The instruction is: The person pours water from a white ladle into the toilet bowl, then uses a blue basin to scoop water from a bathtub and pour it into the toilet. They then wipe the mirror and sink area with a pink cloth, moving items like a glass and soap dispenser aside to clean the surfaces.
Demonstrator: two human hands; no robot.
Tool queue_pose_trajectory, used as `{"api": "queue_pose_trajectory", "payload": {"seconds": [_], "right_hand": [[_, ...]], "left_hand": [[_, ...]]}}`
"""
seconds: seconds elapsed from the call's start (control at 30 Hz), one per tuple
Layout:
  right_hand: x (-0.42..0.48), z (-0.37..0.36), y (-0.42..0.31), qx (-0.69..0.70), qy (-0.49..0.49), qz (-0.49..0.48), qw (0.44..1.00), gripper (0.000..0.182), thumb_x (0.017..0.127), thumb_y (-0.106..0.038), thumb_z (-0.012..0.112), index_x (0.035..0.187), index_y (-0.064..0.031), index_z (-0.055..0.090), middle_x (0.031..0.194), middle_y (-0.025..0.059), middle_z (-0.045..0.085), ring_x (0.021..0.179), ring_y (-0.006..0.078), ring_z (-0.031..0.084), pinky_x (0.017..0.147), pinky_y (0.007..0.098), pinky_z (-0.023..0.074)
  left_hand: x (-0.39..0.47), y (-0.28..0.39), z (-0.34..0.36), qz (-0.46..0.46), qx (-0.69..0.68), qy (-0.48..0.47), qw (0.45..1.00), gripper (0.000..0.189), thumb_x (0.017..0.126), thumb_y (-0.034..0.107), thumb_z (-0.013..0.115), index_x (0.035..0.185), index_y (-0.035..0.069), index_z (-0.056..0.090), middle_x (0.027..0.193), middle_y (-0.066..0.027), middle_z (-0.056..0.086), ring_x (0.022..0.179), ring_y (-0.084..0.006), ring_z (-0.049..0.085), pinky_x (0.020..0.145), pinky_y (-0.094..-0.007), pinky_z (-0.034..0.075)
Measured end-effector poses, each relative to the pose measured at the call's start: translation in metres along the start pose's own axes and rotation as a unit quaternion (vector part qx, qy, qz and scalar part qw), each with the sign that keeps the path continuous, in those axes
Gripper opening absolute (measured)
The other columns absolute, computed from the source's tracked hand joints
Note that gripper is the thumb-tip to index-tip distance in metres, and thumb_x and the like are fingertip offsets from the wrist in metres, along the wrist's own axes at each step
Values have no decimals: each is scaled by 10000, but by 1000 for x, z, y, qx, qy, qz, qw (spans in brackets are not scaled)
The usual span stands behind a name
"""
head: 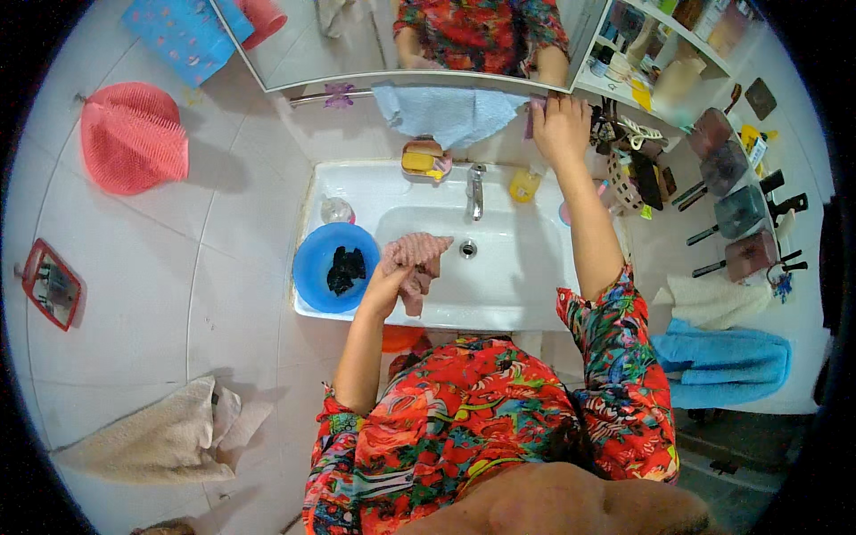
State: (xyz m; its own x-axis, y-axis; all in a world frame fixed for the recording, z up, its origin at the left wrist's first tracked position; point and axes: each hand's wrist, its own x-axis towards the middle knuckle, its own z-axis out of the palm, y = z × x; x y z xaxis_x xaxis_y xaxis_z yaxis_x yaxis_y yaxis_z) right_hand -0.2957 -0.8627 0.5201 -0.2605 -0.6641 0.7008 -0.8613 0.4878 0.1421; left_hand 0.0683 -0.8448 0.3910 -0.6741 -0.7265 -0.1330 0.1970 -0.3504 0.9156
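A crumpled pink cloth (416,257) is gripped in my left hand (381,289), over the left part of the white sink (521,304). Just left of that hand, a blue plastic basin (311,267) rests on the sink's rim with a dark wet cloth (346,269) inside. My right hand (564,127) reaches up to the right end of the towel rail below the mirror cabinet. Its fingers lie by a small purple piece (528,124), and whether they grip anything I cannot tell. A light blue towel (455,112) hangs on the rail beside it.
Behind the basin stands a chrome faucet (476,190), between a soap dish (425,160) and a yellow soap bottle (524,185). The mirror cabinet (414,75) juts out above. Crowded holders (739,207) line the right wall, with a blue towel (722,364) below.
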Motion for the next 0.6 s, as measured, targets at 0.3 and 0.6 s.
{"api": "queue_pose_trajectory", "payload": {"seconds": [0.3, 0.6], "right_hand": [[-20, -14, -66, 170, 75, -84, 979, 498, 845, -275, 543, 1236, 26, 478, 1232, 189, 500, 1160, 337, 457, 1012, 461, 326], [9, -4, -80, 142, 3, -65, 988, 487, 867, -347, 513, 1162, 41, 526, 1122, 193, 566, 1090, 324, 508, 983, 485, 349]], "left_hand": [[70, 101, 25, 337, 614, 78, 710, 648, 690, 26, 636, 1307, 57, 441, 1381, -130, 415, 1171, -334, 496, 955, -486, 386], [128, 153, 56, 194, 802, 143, 547, 771, 679, 139, 680, 1373, 103, 347, 1493, -58, 216, 1041, -312, 583, 889, -551, 422]]}}
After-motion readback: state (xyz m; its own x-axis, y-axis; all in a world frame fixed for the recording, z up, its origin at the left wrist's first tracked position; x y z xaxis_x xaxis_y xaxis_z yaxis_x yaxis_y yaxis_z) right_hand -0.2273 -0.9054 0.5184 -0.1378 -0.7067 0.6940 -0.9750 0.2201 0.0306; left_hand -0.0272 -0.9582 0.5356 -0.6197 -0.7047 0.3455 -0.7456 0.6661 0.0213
